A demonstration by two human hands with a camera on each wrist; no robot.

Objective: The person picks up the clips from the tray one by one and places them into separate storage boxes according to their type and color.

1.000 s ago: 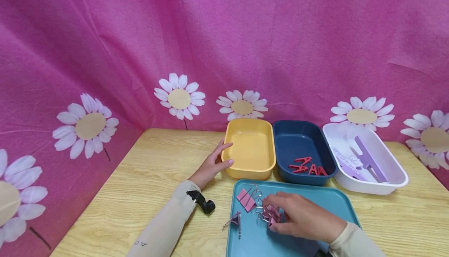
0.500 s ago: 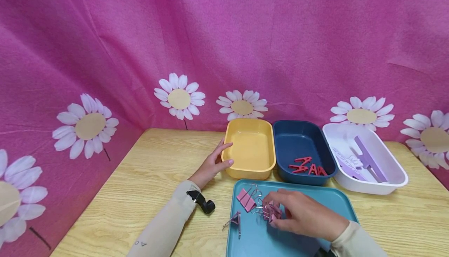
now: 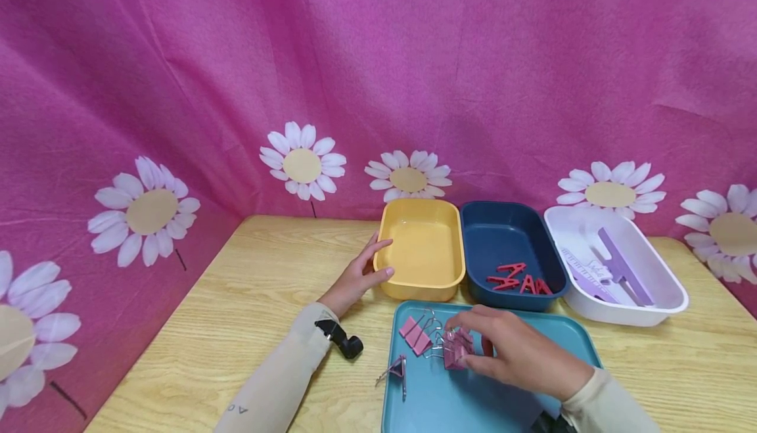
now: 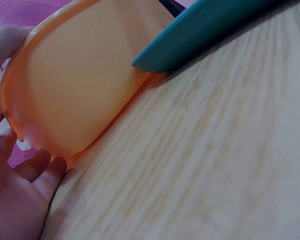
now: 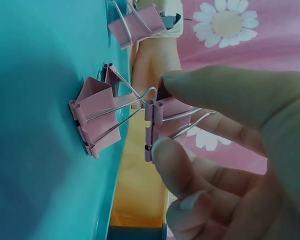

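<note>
Right hand: reaches over the tray; its grip is narrow, thumb and fingertips pinching a pink binder clip.
Held clip: a pink binder clip with silver wire handles, just above the tray in its far left part; the overlap in the right wrist view makes it hard to tell whether its wires touch the neighbouring clip.
Neighbouring clip: pink too, on the tray just beside the held one, wire handles pointing toward it.
Flat clip: pink, lying near the tray's far left corner.
Edge clip: near the tray's left rim, with a wire handle reaching out over that rim.
Tray: teal, rounded corners, on the counter in front of the bins.
Left hand: at the left side of the yellow bin; the grip is loose and spread, thumb and a finger at the rim, other fingertips against the outer wall.
Yellow bin: leftmost of three in a row.
Navy bin: in the middle, red A-shaped clips in its near part.
White bin: on the right, with a purple ruler and a longer purple piece inside.
Counter: pale wood grain.
Backdrop: magenta cloth printed with white daisies.
</note>
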